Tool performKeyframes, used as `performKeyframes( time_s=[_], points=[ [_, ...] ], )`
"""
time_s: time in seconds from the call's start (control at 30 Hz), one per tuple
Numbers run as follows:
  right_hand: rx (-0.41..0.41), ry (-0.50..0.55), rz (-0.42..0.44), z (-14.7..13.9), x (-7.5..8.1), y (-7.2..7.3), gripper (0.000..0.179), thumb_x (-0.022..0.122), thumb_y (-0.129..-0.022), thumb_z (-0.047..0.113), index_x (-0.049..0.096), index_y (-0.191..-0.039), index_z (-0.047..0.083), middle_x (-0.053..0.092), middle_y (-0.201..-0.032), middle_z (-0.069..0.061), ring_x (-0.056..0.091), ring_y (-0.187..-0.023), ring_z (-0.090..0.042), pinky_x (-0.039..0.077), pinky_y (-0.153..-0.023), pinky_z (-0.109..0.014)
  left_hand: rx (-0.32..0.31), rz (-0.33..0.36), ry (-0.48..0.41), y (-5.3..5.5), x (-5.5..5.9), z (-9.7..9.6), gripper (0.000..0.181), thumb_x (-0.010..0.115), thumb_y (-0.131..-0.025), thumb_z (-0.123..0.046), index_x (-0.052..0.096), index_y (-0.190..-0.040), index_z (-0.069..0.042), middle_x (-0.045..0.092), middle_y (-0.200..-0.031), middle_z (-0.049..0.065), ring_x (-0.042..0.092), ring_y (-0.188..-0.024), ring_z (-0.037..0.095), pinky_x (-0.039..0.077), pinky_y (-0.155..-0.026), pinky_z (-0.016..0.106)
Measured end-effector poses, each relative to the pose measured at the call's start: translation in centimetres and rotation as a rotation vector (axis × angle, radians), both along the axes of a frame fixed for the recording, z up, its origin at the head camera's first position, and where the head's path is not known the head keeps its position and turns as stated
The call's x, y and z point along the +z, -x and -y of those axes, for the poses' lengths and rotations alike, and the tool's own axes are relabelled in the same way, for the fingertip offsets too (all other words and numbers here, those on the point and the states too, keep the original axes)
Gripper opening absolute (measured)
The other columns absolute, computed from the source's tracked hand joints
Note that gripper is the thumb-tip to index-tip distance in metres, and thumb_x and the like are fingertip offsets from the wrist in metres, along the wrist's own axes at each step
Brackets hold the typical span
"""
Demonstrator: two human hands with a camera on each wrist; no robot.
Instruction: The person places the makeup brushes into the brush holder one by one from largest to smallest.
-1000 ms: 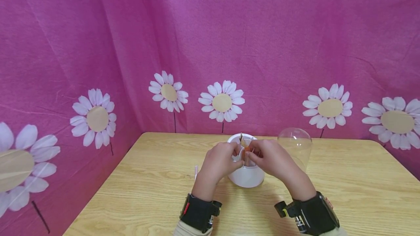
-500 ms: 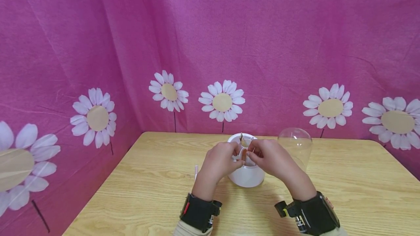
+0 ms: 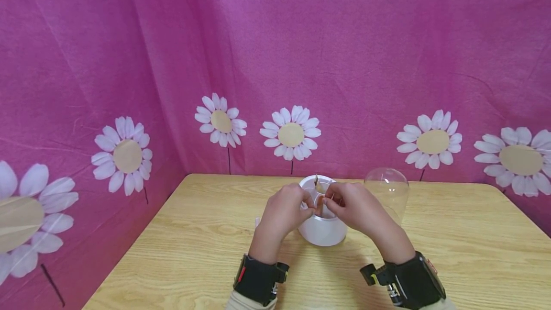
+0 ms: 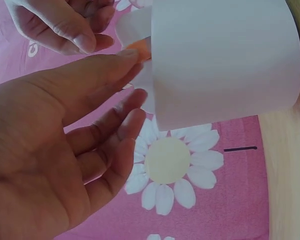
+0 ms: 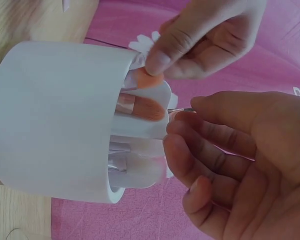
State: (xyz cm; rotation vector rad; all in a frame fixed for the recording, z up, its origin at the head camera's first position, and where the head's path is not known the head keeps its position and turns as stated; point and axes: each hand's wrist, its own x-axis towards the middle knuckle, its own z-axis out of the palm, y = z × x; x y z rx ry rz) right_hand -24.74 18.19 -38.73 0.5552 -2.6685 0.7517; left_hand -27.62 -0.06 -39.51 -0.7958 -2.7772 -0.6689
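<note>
A round white brush holder [image 3: 323,234] with inner dividers stands upright on the table. Inside it, seen from the right wrist, are a broad makeup brush with brown-orange bristles [image 5: 149,109] and several pale-bristled brushes [image 5: 140,169]. Thumb and forefinger of my left hand [image 3: 284,209] pinch the bright orange bristles of a makeup brush [image 5: 149,79] at the holder's rim; its handle is hidden inside. My right hand [image 3: 359,207] is over the holder's right side, thumb and forefinger pinching the tip of a thin makeup brush [image 5: 180,109].
Behind my right hand stands a clear dome cover [image 3: 387,190]. A small white stick [image 3: 257,222] lies left of my left wrist, mostly hidden. Pink cloth [image 3: 344,61] printed with daisies hangs behind the wooden table [image 3: 198,233].
The brush tops between my hands sit lower in the holder than a second ago. My left hand has shifted slightly left, while the right hand has barely moved.
</note>
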Motion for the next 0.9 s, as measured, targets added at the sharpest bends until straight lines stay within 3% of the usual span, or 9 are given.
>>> performKeyframes(
  time_s=[0.2, 0.37, 0.6, 0.9],
  points=[
    [0.028, -0.002, 0.002, 0.16, 0.09, -0.05, 0.006, 0.073, -0.091, 0.009, 0.069, -0.086, 0.009, 0.057, -0.066, 0.006, 0.048, -0.06, -0.008, 0.042, -0.054, -0.025, -0.015, -0.07, -0.019, -0.18, 0.36, -0.25, 0.008, 0.081, -0.089, -0.023, 0.079, -0.095, -0.017, 0.07, -0.096, -0.005, 0.062, -0.085, 0.009, 0.048, -0.064, 0.022],
    [0.039, -0.008, -0.001, 0.32, -0.03, -0.04, 0.007, 0.073, -0.09, 0.007, 0.069, -0.085, 0.009, 0.058, -0.066, 0.006, 0.05, -0.06, -0.007, 0.044, -0.056, -0.025, -0.022, -0.138, -0.004, -0.28, 0.3, -0.47, 0.007, 0.078, -0.091, -0.023, 0.078, -0.096, -0.018, 0.07, -0.093, -0.005, 0.063, -0.082, 0.007, 0.048, -0.063, 0.023],
    [0.031, -0.007, -0.043, 0.38, -0.35, 0.09, 0.013, 0.073, -0.087, 0.002, 0.067, -0.079, 0.009, 0.054, -0.062, 0.007, 0.047, -0.059, -0.006, 0.041, -0.055, -0.024, -0.034, -0.139, -0.015, -0.17, 0.14, -0.66, 0.007, 0.079, -0.09, -0.023, 0.077, -0.094, -0.017, 0.07, -0.089, -0.005, 0.061, -0.078, 0.006, 0.046, -0.06, 0.021],
    [0.013, -0.007, -0.033, 0.33, -0.62, 0.3, 0.012, 0.072, -0.087, 0.001, 0.067, -0.079, 0.009, 0.052, -0.061, 0.007, 0.045, -0.058, -0.007, 0.039, -0.054, -0.024, -0.034, -0.126, -0.01, -0.17, 0.21, -0.49, 0.004, 0.077, -0.091, -0.019, 0.078, -0.095, -0.017, 0.07, -0.09, -0.005, 0.06, -0.076, 0.005, 0.044, -0.06, 0.022]
  ],
)
